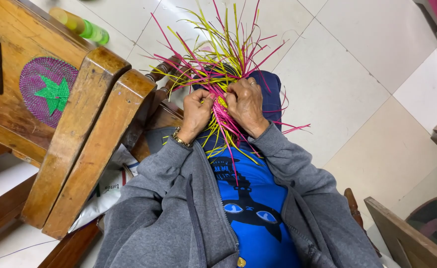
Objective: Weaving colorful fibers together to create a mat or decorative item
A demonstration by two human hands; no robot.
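A bundle of thin pink and yellow-green strips (pixel 218 44) fans out over my lap, interlaced at its centre. My left hand (pixel 197 110) pinches the strips on the left side of that centre; a metal watch sits on its wrist. My right hand (pixel 247 103), with a ring on one finger, presses on the strips from the right. Both hands meet at the woven middle (pixel 221 101). Loose strip ends trail down over my blue shirt and out to the right. Grey jacket sleeves cover both arms.
A wooden chair arm (pixel 87 134) stands close on my left. On the wooden seat beyond lies a round purple woven mat with a green star (pixel 47 90). A green-yellow bottle (pixel 82 26) lies on the tiled floor. More wooden furniture (pixel 402 238) sits lower right.
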